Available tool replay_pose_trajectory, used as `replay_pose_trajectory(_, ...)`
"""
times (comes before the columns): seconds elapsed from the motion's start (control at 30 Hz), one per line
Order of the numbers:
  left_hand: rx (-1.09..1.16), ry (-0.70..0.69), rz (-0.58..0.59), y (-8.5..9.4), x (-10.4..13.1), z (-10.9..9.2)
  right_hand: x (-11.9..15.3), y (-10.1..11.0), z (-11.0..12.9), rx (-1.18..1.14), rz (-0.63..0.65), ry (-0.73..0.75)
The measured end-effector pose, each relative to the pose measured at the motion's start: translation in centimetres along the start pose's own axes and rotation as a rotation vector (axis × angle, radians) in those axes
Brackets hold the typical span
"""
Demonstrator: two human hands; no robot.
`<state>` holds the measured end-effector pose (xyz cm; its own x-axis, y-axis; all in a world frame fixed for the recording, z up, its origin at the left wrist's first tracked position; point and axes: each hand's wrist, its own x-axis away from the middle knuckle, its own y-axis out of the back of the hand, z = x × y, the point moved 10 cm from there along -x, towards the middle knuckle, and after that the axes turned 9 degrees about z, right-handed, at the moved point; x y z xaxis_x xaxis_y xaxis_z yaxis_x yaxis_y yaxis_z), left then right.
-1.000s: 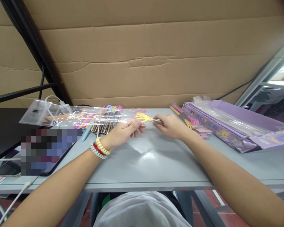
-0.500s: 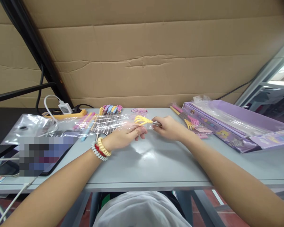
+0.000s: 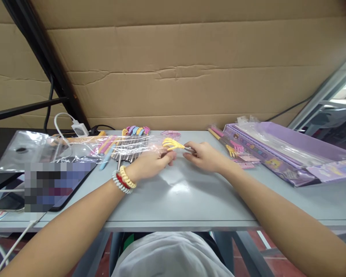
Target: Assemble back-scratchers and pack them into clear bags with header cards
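My right hand [image 3: 204,156] is closed around the metal shaft of a back scratcher [image 3: 173,144]. Its yellow hand-shaped head points left, at the mouth of a long clear plastic bag [image 3: 72,144]. Pinching that end of the bag is my left hand [image 3: 152,163], its fingertips just below the yellow head. Whether the head is inside the bag's mouth I cannot tell. The bag stretches left over a row of back scratchers [image 3: 132,150] with pink, blue, purple and yellow heads, and over several pastel handles [image 3: 105,154].
An open purple box [image 3: 276,161] holding clear bags stands at right. Bagged back scratchers [image 3: 227,144] and pink cards [image 3: 246,165] lie beside it, another pink card [image 3: 170,133] at the back. A tablet [image 3: 72,186], phone [image 3: 10,202] and white charger [image 3: 80,129] are left.
The yellow head has shifted very slightly left toward the bag's mouth. The bag's far end has swung a little up and left. Both hands keep their grips.
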<state>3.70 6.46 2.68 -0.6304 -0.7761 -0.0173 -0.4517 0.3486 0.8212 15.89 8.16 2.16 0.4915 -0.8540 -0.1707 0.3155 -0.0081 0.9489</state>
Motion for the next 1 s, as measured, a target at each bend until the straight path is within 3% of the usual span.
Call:
replay_pose_trajectory(0.27, 0.058, -0.024, 0.041, -0.5, -0.3, 0.2, 0.0, 0.2, 0.1, -0.020, -0.031, 0.037)
replay_pose_trajectory(0.5, 0.136, -0.157, 0.042, -0.8, -0.5, -0.5, 0.1, 0.7, 0.4, -0.097, -0.078, 0.062)
replay_pose_trajectory(0.67, 0.166, -0.164, 0.090, -1.3, -0.7, -0.4, 0.1, 0.9, 0.0, -0.104, -0.095, 0.039)
replay_pose_trajectory(0.87, 0.233, -0.163, -0.016, 0.1, -0.4, -0.4, 0.1, 1.3, -0.2, -0.107, -0.114, 0.021)
replay_pose_trajectory(1.0, 0.433, -0.241, -0.079, 1.2, 0.2, -0.6, 0.2, 1.8, -0.4, -0.111, -0.147, -0.009)
